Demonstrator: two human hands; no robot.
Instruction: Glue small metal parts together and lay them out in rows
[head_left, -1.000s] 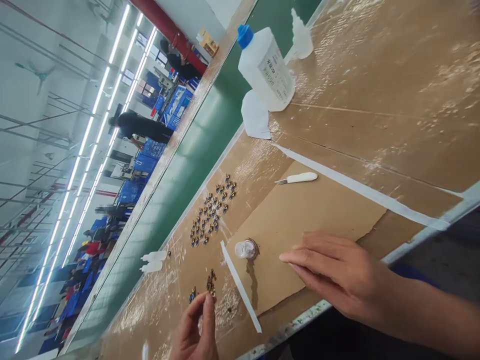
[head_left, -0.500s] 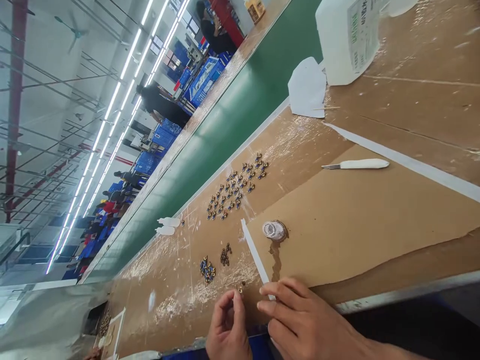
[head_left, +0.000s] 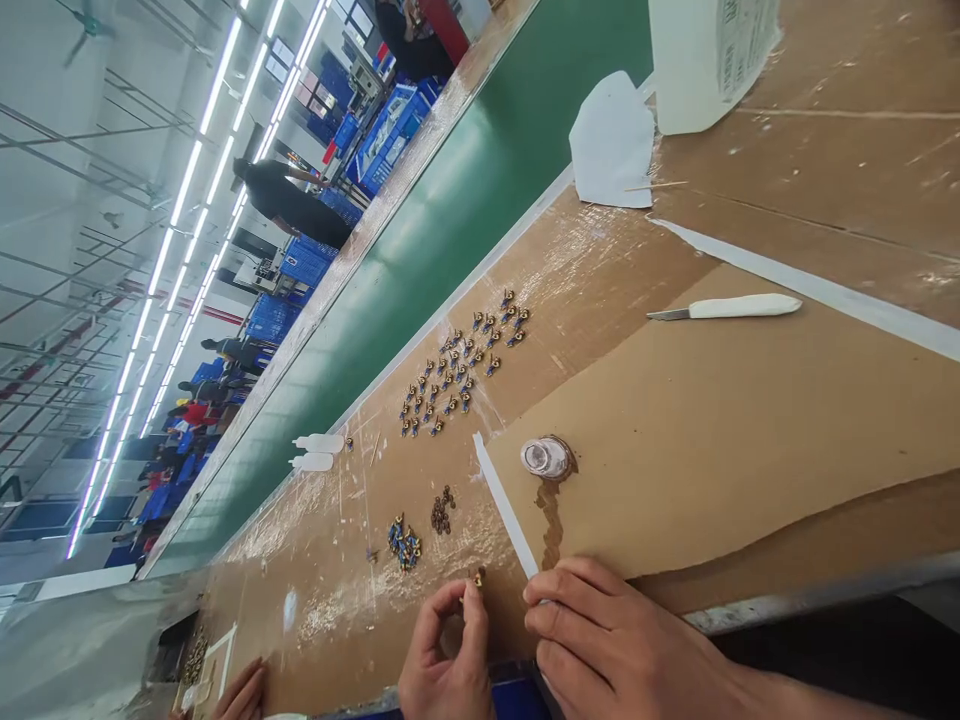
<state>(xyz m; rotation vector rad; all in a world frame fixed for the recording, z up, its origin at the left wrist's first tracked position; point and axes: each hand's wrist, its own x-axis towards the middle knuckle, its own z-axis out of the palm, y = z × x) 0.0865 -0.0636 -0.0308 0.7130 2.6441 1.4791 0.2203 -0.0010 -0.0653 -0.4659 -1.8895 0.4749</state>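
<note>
My left hand (head_left: 448, 650) is at the table's near edge, thumb and index finger pinched. A tiny gold-and-dark piece (head_left: 479, 577) shows at those fingertips and seems held by them. Close by on the right, my right hand (head_left: 622, 640) has its fingers bent and drawn together over the lower end of a white tape strip (head_left: 506, 505); whatever they grip is hidden. Beyond the left hand lie a pile of small blue-and-gold pieces (head_left: 404, 543) and a heap of small dark brown beads (head_left: 442, 510). Farther back, several similar blue-and-gold pieces (head_left: 465, 365) are spread out.
A small clear cup (head_left: 545, 457) sits in a wet brown stain on the brown sheet (head_left: 720, 430). A white-handled knife (head_left: 742, 306), white paper (head_left: 613, 140), large jug (head_left: 712, 65) and two white bottles (head_left: 315, 452) lie around. Another person's hand (head_left: 244, 690) is at lower left.
The view has shifted slightly. Both hands keep nearly the same pose at the table edge. Another person's hand has come farther into view at lower left, and a small piece shows left of the pile.
</note>
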